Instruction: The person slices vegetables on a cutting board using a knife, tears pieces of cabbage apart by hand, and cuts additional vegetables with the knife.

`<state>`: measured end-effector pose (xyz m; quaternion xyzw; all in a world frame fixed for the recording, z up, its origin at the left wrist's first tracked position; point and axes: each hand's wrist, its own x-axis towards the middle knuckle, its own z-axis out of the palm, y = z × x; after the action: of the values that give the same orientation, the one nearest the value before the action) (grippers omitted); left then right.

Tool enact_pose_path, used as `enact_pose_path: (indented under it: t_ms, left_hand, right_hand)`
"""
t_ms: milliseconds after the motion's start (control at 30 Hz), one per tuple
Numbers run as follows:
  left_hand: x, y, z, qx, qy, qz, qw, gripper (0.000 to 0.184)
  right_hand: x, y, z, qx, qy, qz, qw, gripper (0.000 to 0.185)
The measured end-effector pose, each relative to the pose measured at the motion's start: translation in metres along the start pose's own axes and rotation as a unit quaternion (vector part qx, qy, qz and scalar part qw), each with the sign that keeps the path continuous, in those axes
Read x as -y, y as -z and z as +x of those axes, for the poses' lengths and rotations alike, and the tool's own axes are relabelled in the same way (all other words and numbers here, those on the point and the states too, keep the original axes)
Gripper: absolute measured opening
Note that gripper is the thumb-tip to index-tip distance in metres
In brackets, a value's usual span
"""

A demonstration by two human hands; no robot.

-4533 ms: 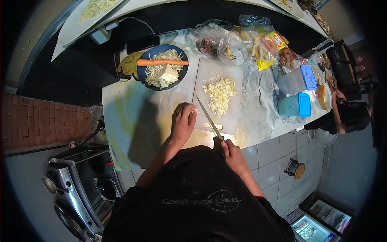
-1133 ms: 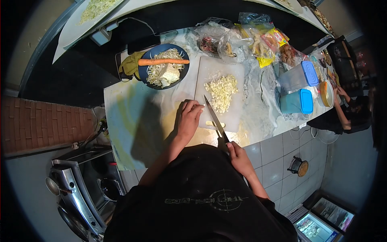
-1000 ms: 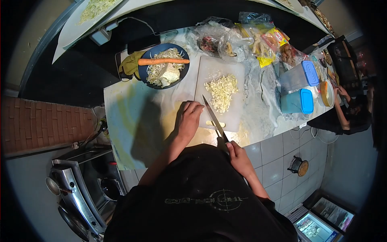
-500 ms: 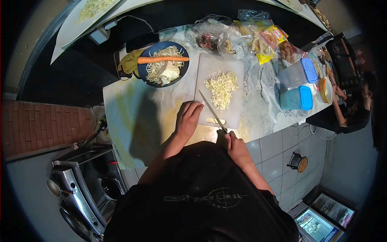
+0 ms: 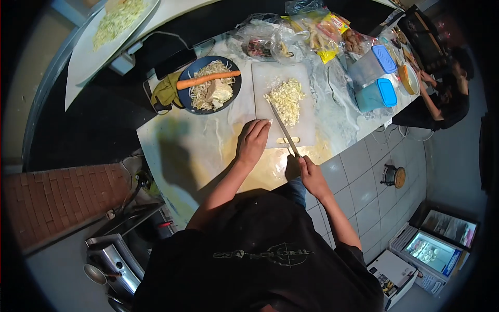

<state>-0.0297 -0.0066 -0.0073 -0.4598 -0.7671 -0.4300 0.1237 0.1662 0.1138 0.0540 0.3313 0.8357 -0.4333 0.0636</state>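
A white cutting board (image 5: 261, 78) lies on the marble-patterned table with a heap of finely chopped pale food (image 5: 287, 101) on it. My right hand (image 5: 313, 178) grips a long kitchen knife (image 5: 283, 126) by its handle; the blade slants across the board, its tip at the heap's left edge. Beside the blade, my left hand (image 5: 253, 141) rests over the board's lower left edge with curled fingers. A small whitish bit shows at its fingertips, too small to name. Left of the board stands a dark plate (image 5: 188, 99) with bean sprouts, a carrot (image 5: 208, 79) and a pale cabbage piece (image 5: 220, 93).
Plastic bags (image 5: 265, 44) and a yellow packet (image 5: 327, 54) lie behind the board. Two blue-lidded containers (image 5: 383, 93) stand to the right. A green cloth (image 5: 167, 92) is beside the plate. Another person (image 5: 442, 104) works at the far right. A small stool (image 5: 393, 177) stands on the floor.
The camera view has tilted and shifted. Both my hands and the knife have moved a little rightward over the board, bringing the blade nearer the chopped heap.
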Motion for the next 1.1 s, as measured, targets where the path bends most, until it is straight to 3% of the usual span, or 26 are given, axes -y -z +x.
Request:
enact_pose_path:
  t_ms: [533, 667, 867, 1100]
  left_hand:
    - [-0.008, -0.008, 0.013, -0.010, 0.031, 0.033, 0.999, 0.015]
    - [-0.008, -0.011, 0.004, -0.027, 0.041, 0.031, 0.998, 0.014]
    - [-0.008, -0.007, 0.008, -0.015, 0.043, 0.014, 0.999, 0.015]
    - [-0.010, -0.002, 0.009, -0.012, 0.044, 0.004, 0.999, 0.015]
  right_hand:
    - [-0.006, 0.024, 0.028, 0.075, 0.067, -0.016, 0.995, 0.033]
    - [-0.012, 0.019, 0.034, 0.065, 0.082, -0.033, 0.994, 0.032]
    - [-0.002, 0.008, 0.039, 0.023, 0.096, -0.203, 0.974, 0.031]
    - [-0.016, 0.020, 0.039, 0.004, 0.110, -0.191, 0.975, 0.029]
